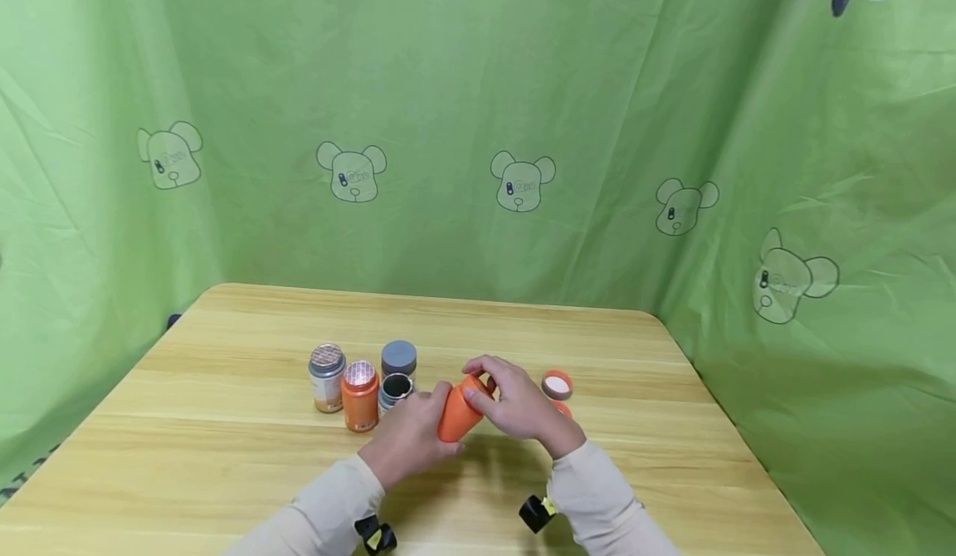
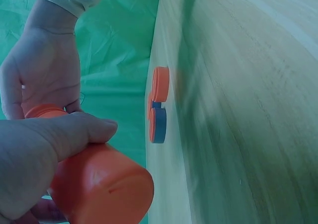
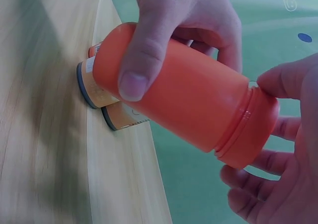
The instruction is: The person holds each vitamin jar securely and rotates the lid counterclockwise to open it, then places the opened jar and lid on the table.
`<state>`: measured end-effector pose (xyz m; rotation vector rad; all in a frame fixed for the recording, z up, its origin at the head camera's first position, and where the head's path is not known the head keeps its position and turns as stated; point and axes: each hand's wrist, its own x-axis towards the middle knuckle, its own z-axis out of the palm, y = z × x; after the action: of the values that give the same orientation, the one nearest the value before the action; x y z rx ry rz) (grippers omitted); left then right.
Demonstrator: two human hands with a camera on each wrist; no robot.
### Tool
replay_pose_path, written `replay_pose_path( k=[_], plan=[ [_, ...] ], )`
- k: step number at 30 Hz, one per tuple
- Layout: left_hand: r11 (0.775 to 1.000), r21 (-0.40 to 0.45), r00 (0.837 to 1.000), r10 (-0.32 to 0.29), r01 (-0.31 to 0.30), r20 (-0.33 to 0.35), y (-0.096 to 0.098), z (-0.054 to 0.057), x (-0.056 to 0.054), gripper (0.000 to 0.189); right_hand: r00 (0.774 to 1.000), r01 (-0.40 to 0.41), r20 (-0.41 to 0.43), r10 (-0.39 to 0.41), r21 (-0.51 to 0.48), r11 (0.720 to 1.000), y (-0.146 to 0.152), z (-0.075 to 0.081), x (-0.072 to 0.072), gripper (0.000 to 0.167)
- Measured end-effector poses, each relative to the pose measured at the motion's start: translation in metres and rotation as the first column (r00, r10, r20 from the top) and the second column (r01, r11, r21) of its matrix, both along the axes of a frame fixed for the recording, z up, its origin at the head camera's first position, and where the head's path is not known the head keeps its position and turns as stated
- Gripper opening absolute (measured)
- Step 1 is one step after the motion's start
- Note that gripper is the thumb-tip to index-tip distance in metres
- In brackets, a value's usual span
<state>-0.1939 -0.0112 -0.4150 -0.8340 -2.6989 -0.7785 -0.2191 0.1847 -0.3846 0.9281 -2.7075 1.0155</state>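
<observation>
Over the table, my left hand (image 1: 413,434) grips the body of a plain orange plastic bottle (image 3: 174,90), its thumb laid along the side. The bottle is tilted, with its ribbed neck end toward my right hand (image 1: 519,402). That hand holds the orange screw cap (image 3: 250,132) between thumb and fingers; the cap sits on the bottle's neck. Left of the hands stand a grey bottle (image 1: 327,380) and an orange bottle (image 1: 361,402), both with foil seals over their mouths. A grey bottle (image 1: 396,387) with a dark, uncovered mouth is partly hidden behind my left hand.
A grey-lidded bottle (image 1: 399,357) stands behind the uncovered one. Beyond my right hand, loose caps lie on the wooden table (image 1: 635,473), among them an orange-and-grey one (image 1: 557,385). A green curtain (image 1: 448,249) hangs behind the table and along its sides.
</observation>
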Motion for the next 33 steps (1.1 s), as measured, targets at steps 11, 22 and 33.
replay_pose_path(
  k=[11,22,33],
  plan=[
    [1.000,0.005,1.000,-0.002,0.002,0.000,-0.0003,0.0001,0.0001,0.063,0.999,0.026,-0.030,-0.025,0.028,0.999,-0.0007,0.0007,0.0007,0.035],
    [1.000,0.002,1.000,-0.013,0.013,0.023,0.0018,0.0031,-0.0007,0.063,1.000,0.024,0.008,-0.024,0.055,0.998,-0.0007,0.0031,0.0033,0.031],
    [1.000,0.000,1.000,-0.010,0.010,0.015,0.0022,0.0030,-0.0001,0.063,0.999,0.035,-0.004,-0.034,0.070,0.997,0.0004,0.0038,0.0043,0.040]
  ],
)
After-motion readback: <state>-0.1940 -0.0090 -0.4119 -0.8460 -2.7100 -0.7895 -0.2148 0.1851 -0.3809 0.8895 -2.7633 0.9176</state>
